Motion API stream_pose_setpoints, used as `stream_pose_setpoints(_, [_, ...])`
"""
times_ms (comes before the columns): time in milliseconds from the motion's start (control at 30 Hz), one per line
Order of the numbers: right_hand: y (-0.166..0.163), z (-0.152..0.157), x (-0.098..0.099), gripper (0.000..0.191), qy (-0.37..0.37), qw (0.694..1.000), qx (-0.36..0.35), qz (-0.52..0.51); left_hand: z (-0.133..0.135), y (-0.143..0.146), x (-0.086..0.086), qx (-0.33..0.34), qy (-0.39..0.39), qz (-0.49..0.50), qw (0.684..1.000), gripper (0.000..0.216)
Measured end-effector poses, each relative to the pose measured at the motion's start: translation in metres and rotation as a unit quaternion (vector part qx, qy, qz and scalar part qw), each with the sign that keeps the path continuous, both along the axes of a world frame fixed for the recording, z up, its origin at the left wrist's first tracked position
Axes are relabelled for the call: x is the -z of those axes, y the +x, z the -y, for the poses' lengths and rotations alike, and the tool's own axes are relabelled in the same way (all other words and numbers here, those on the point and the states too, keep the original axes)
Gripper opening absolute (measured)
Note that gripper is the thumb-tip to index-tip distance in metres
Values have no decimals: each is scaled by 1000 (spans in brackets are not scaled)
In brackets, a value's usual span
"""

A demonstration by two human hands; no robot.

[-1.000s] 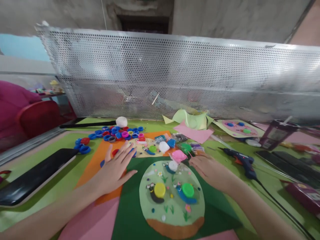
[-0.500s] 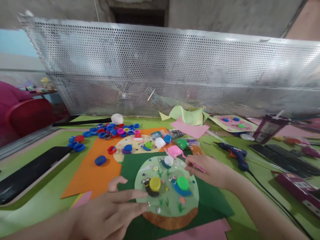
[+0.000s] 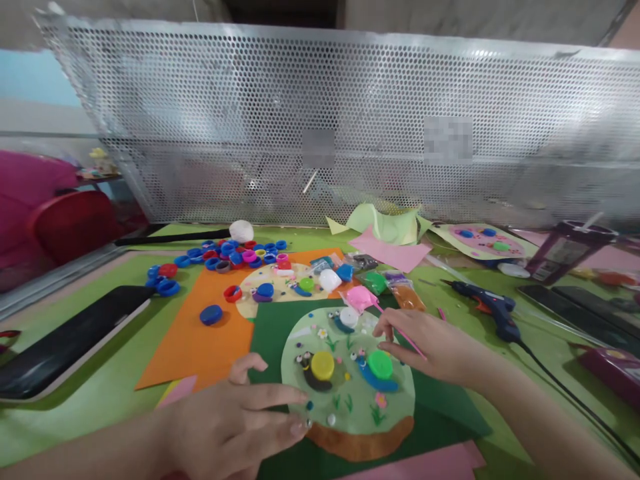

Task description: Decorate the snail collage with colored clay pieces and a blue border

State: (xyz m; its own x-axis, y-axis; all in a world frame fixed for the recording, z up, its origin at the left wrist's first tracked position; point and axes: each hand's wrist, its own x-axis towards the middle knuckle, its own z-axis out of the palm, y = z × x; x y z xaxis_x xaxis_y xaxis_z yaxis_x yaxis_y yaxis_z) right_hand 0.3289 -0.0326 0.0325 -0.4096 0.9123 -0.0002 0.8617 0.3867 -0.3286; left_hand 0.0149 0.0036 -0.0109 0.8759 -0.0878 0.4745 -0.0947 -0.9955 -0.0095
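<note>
— Where is the pale green board (image 3: pixel 357 423)?
— On the dark green sheet (image 3: pixel 443 407). The left hand (image 3: pixel 215 427), grip loosely open and empty, has fingertips at the board's edge.
— And the right hand (image 3: pixel 430 343)?
— Grip closed around a pink stick (image 3: pixel 413 345).

Two hands (image 3: pixel 220 423); three paper pictures (image 3: pixel 246 308); three snails (image 3: pixel 323 365) on the green one (image 3: pixel 363 419); one glue gun (image 3: pixel 493 308); one cup (image 3: pixel 567 255)

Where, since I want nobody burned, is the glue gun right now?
In the head view, the glue gun lies on the green tabletop at right, between the right hand and the purple cup, with the orange packet to its left.
</note>
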Motion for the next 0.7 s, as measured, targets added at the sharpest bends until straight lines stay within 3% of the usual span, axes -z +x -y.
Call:
stream_pose_setpoints(233, [-3, 4, -1, 12, 10, 999, -21, -26, 1, -3, 5, 2, 15, -17, 1000, 49])
stream_pose_setpoints(467, [-11, 9, -1, 18, 44, 994, -81, -65, -2, 5, -10, 21, 89, 58, 994, 29])
stream_pose_setpoints(567, [-20, 12, 0, 20, 66, 988, -107, -91, -3, 8, -12, 24, 30, 57, 998, 36])
stream_pose_setpoints(700, [-43, 24, 9, 20, 71, 975, -158, -141, -4, 3, -3, -8, -150, 45, 988, 67])
